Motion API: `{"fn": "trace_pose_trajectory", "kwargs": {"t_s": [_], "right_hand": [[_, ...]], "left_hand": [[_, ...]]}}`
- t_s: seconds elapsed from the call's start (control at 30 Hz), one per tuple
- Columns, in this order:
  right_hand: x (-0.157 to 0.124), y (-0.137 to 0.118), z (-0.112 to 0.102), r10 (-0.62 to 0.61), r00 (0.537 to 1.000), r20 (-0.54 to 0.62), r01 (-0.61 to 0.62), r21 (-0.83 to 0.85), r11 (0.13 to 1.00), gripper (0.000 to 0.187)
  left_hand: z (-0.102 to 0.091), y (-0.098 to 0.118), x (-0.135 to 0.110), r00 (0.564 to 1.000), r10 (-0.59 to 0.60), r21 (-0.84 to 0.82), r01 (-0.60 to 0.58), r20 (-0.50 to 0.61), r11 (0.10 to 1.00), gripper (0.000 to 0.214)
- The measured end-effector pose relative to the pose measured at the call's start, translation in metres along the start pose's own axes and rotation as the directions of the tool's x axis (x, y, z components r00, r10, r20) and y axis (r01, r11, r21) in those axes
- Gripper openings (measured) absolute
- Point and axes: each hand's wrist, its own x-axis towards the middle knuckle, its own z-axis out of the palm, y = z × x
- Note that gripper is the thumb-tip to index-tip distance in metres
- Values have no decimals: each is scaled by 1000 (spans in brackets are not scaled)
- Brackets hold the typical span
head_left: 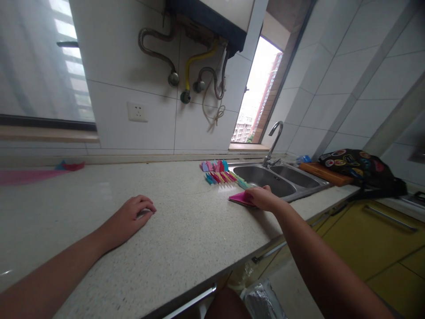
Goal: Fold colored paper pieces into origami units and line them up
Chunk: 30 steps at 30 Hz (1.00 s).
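Observation:
My left hand (134, 218) rests on the speckled pale counter (179, 239), holding nothing, with its fingers loosely bent and the thumb apart. Near the sink's front left corner, my right hand (262, 198) has its fingers closed over pink paper (239, 199), which looks like a small stack of sheets; the fingertips are partly hidden. Just beyond it lie two rows of small folded paper pieces: a back row (215, 166) in lilac, pink, red and blue, and a front row (222, 177) in blue, red, yellow and pale green.
A double steel sink (265, 179) with a tap (274, 141) lies to the right. Past it, a patterned dark bag (361, 166) sits by a wooden board (325, 173). At the far left are a pink translucent item (29, 176) and a red and blue piece (71, 166).

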Motion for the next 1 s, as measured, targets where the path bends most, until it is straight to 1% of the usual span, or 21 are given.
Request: {"fn": "trace_pose_trajectory", "kwargs": {"t_s": [0.1,0.17,0.23,0.3,0.33,0.37,0.47,0.57,0.63,0.67,0.73,0.8,0.83,0.9,1.0], "right_hand": [[3,-12,-13,-39,999,-27,38,-43,998,23],[7,-31,-25,-88,993,-83,84,-47,995,27],[12,-60,-33,-147,981,-130,146,-17,989,23],[17,-96,-35,-243,956,-165,248,14,969,20],[20,-117,-34,-293,940,-177,299,9,954,19],[22,-138,-31,-349,923,-163,354,1,935,18],[31,-202,-16,-490,869,-65,489,-41,872,20],[41,-257,-3,-611,791,5,608,-102,787,20],[47,-286,4,-651,759,0,647,-106,755,22],[50,-298,7,-660,751,-29,655,-99,750,22],[54,-314,16,-644,757,-109,641,-65,765,24],[59,-321,29,-598,784,-167,605,-8,796,28],[62,-321,37,-577,797,-178,589,25,807,30],[67,-320,49,-573,807,-145,586,75,807,32],[73,-315,60,-579,801,-151,597,125,792,33]], "left_hand": [[-1,2,0,1000,-2,5,2,16,1000,24],[-2,3,0,1000,-10,6,10,20,1000,24],[-2,4,0,1000,-12,3,12,21,1000,24],[-3,4,0,1000,-5,-1,5,19,1000,23],[-3,5,0,1000,1,-3,0,20,1000,23],[-3,5,0,1000,4,-6,-4,20,1000,23],[-4,6,0,1000,5,-20,-5,21,1000,23],[-6,9,2,1000,-1,-37,2,16,999,21],[-6,10,3,1000,-8,-45,8,7,999,18],[-7,11,3,1000,-13,-45,13,-13,999,16],[-7,10,4,999,-26,-42,25,-37,999,13],[-8,7,4,998,-44,-8,44,-44,999,13],[-9,4,3,998,-55,22,56,-43,998,13],[-11,-4,2,995,-83,98,87,-46,991,15],[-14,-19,-1,985,-156,209,169,-77,963,22]]}}
